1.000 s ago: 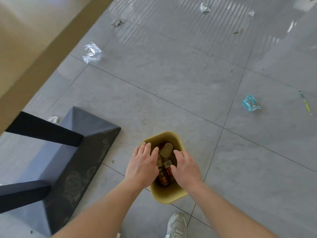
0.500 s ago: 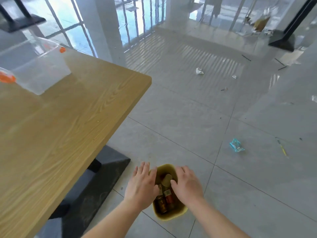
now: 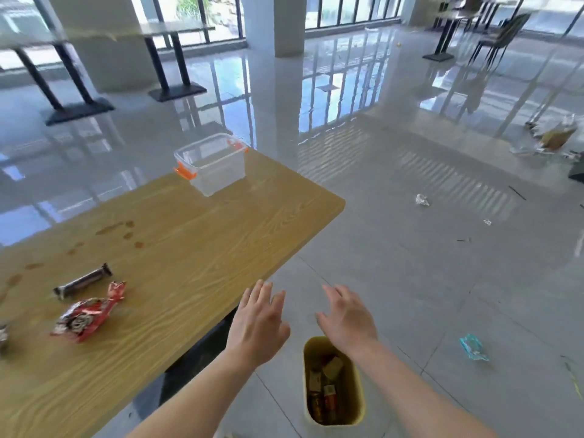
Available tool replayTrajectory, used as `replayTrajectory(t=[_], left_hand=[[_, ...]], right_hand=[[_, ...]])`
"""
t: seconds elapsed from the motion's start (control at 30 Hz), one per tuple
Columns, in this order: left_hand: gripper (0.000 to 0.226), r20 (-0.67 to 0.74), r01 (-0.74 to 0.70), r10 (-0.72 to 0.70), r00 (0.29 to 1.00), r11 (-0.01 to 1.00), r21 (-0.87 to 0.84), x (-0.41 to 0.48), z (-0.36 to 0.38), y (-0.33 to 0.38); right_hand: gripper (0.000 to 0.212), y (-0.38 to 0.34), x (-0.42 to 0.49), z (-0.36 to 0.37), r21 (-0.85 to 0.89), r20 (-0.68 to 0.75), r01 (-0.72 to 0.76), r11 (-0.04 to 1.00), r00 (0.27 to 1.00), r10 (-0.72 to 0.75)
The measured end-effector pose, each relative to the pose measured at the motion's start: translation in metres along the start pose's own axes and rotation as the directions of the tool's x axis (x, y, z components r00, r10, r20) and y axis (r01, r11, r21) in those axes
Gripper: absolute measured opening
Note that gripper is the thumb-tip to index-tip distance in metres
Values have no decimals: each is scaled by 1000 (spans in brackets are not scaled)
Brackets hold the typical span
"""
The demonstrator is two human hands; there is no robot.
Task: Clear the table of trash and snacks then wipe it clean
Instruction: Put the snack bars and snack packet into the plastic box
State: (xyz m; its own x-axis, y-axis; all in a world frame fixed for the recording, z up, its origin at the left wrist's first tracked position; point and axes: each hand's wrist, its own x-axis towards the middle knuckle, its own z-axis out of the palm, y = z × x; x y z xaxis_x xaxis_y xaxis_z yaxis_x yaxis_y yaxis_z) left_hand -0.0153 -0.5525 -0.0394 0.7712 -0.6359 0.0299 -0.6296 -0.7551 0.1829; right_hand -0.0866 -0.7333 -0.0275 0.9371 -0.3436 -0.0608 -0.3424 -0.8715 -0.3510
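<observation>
A wooden table (image 3: 196,248) fills the left. On its left part lie a red snack packet (image 3: 87,312) and a dark wrapped bar (image 3: 82,281); brown spill stains (image 3: 126,230) mark the top. A clear plastic box (image 3: 215,167) with orange clips stands at the far corner. On the floor by the table stands a yellow bin (image 3: 360,396) holding several wrappers and cans. My left hand (image 3: 257,324) and my right hand (image 3: 346,317) hover above the bin, fingers spread, both empty.
Crumpled wrappers lie on the grey tile floor: a blue one (image 3: 474,347) to the right, a clear one (image 3: 422,200) farther off. The table's black base (image 3: 196,352) sits under its edge. Other tables (image 3: 164,55) and chairs (image 3: 502,36) stand at the back.
Both hands have lifted off the bin's rim and risen above it, fingers spread. My view has tilted up from the floor to the tabletop and the room.
</observation>
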Motion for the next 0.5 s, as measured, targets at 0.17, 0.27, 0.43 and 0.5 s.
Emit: replayTrajectory(t=[0.17, 0.27, 0.43, 0.5], left_hand=[[65, -95, 101, -102, 990, 995, -20, -29, -36, -34], [66, -139, 163, -164, 977, 986, -14, -50, -48, -62], [67, -164, 273, -271, 948, 962, -13, -81, -64, -119], [68, -156, 316, -313, 937, 949, -4, -96, -70, -143]], right_hand=[[50, -53, 6, -13, -21, 10, 163, 986, 987, -163], [46, -91, 10, -13, -10, 20, 247, 969, 969, -247], [53, -157, 19, 3, 24, 52, 331, 943, 942, -332], [54, -184, 23, 11, 24, 72, 358, 933, 931, -359]])
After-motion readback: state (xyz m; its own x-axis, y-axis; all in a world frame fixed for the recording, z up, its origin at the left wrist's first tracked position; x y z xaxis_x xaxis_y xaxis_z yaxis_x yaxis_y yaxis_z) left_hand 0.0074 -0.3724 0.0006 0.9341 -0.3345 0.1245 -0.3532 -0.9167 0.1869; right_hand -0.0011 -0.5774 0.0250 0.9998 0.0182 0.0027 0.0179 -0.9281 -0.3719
